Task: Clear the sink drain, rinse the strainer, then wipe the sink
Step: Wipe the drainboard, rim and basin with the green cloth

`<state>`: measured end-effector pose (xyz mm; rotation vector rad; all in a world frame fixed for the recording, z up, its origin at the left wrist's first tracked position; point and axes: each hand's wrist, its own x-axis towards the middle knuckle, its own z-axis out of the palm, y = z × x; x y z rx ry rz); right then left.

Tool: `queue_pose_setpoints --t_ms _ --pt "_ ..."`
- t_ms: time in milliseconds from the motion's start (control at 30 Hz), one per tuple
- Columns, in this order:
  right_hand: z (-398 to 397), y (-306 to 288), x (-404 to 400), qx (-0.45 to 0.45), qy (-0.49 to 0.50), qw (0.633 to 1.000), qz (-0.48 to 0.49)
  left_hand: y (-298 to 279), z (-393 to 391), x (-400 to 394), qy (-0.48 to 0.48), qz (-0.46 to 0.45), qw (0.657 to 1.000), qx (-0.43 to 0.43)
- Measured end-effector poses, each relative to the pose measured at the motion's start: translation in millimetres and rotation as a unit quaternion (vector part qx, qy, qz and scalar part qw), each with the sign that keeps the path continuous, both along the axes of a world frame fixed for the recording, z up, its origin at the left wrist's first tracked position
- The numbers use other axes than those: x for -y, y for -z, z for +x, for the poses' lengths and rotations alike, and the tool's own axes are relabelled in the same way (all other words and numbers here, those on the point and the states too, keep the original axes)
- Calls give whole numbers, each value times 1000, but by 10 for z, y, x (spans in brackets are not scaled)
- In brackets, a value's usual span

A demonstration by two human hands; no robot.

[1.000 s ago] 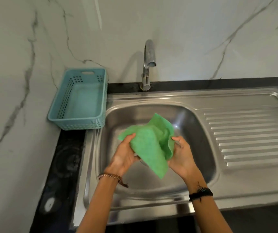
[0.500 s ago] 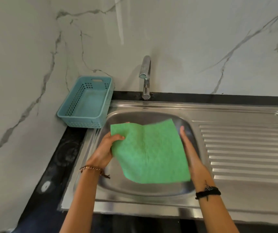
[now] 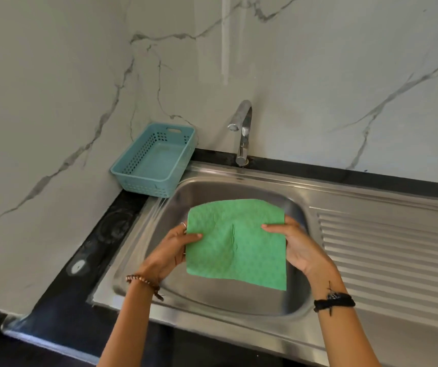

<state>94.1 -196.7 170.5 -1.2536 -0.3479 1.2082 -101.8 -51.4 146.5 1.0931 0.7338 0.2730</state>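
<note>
- The left hand (image 3: 174,249) and right hand (image 3: 298,246) each pinch a side edge of the green cloth (image 3: 235,243), fingers curled onto it, likely to spread it flat before wiping.
- The cloth hangs above the sink (image 3: 301,298) basin, hiding the drain; no strainer shows.
- The cloth looks thin, soft and dimpled, roughly square, with a crease mid-sheet.
- The sink is brushed steel with a ribbed drainboard; a perforated blue plastic basket (image 3: 154,160) sits on the dark tabletop (image 3: 85,250) beside the chrome tap (image 3: 243,131).

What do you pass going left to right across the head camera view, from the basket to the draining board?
Blue basket → left hand → green cloth → right hand → ribbed draining board.
</note>
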Motion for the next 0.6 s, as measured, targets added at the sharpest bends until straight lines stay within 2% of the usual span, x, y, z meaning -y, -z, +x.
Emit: queue_pose_setpoints --t_ms 100,167,200,267,300,333,367,433,500,533,600 --pt "-20 -22 -66 73 15 997 -15 -69 105 62 -37 76 996 -42" --pt "-97 -37 -189 118 31 993 0 -213 223 128 -62 190 976 -83" --pt "-170 -50 -255 117 28 992 23 -274 299 186 -74 273 952 -118" --pt "-323 -62 -366 48 5 996 82 -399 453 414 -56 454 862 -217" --pt "-384 -64 -406 2 -6 996 88 -417 521 563 -20 519 822 -231" --pt "-424 -67 -427 -24 -6 996 82 -400 581 697 22 546 809 -218" --pt "-427 -43 -423 -33 3 996 79 -383 619 800 60 538 818 -196" --pt "-385 -27 -406 -50 41 994 90 -358 592 814 73 483 862 -133" --pt "-320 -34 -382 -80 77 990 87 -410 469 718 -22 370 927 -51" --pt "-303 -54 -363 -85 85 990 79 -418 402 672 -96 305 948 -9" --pt "-294 -83 -354 -82 75 992 62 -397 287 567 -184 260 948 21"
